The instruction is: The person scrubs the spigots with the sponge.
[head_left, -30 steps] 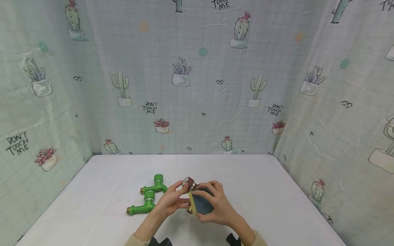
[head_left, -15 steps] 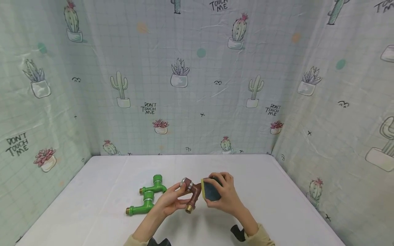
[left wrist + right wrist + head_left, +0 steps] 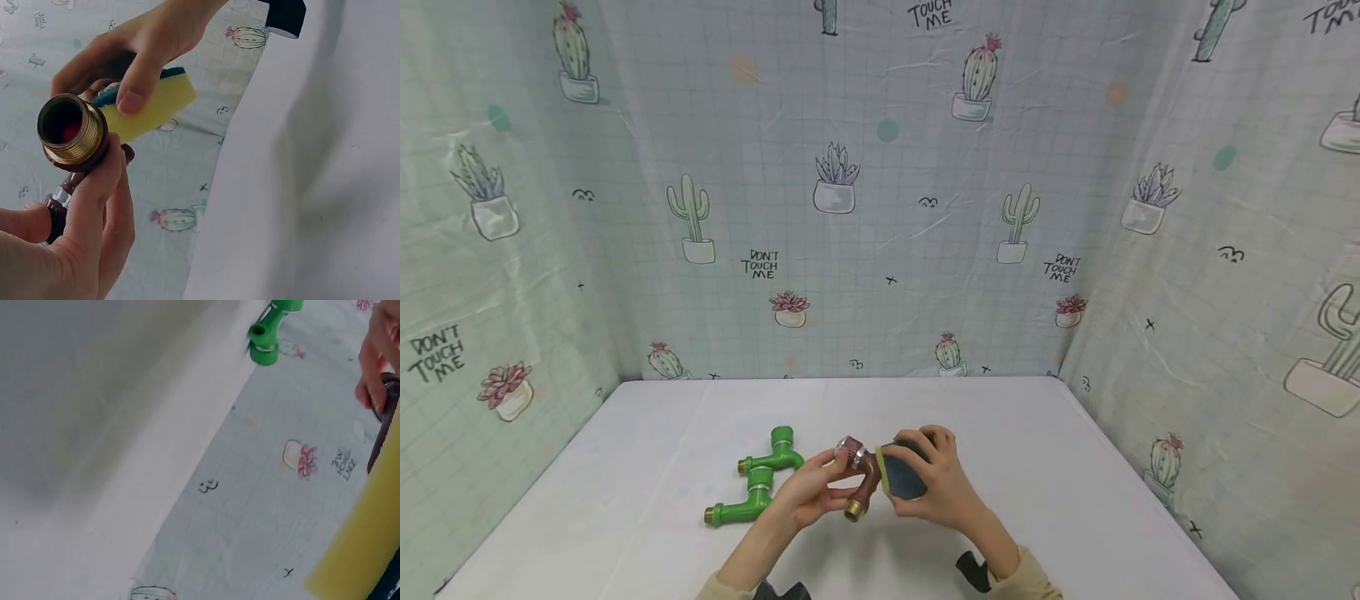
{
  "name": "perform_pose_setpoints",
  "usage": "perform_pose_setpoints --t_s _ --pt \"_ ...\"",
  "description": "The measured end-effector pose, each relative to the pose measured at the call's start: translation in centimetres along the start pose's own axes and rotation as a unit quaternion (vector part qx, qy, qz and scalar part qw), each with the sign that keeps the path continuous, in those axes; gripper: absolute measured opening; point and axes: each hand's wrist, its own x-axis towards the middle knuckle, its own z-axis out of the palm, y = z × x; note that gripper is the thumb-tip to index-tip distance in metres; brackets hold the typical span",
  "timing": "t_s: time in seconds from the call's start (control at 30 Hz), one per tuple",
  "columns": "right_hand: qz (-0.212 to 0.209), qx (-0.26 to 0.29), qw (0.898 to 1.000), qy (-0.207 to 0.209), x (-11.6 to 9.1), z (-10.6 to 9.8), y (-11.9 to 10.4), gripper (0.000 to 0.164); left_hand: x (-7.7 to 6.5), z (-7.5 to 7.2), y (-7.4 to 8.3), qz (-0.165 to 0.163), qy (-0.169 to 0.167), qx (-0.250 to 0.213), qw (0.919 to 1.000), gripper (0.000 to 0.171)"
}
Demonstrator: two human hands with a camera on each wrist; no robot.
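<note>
My left hand holds a reddish-brown tap above the table, gripping it near the silver-banded knob. In the left wrist view the tap's brass threaded end faces the camera, its bore visible. My right hand pinches a sponge, dark blue on one face and yellow on the other, thumb on one side and fingers on the other. The sponge's yellow side is turned to the tap and lies right at its spout side. In the right wrist view the yellow layer hides most of the tap.
Two green taps with brass threaded ends lie on the white table left of my hands: a nearer tap and a farther tap. A cactus-print sheet surrounds the table at the back and sides.
My right hand first drew the sponge off the tap to the right, uncovering the tap, then brought it back left against it. The left hand stayed nearly in place, tilting the tap slightly.
</note>
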Motion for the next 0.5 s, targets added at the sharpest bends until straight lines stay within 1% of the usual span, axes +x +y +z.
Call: perform_pose_setpoints --t_s 0.13,0.27,0.4,0.5 --pt "0.012 -0.008 1.000 -0.004 -0.2 0.0 0.8 0.068 -0.1 -0.3 0.0 -0.001 0.002 -0.002 1.0000 0.068" --pt "0.035 -0.005 0.999 -0.008 -0.2 -0.3 1.3 0.064 0.0 -0.2 -0.2 -0.002 0.019 0.016 0.9997 0.066" --pt "0.049 0.023 0.999 0.000 0.2 -0.3 0.9 0.058 0.0 -0.1 -0.1 0.001 0.036 0.034 0.9988 0.064" --pt "0.041 0.052 0.998 -0.005 0.7 -0.1 0.1 0.055 0.0 0.1 0.0 0.001 0.025 0.042 0.9988 0.064"
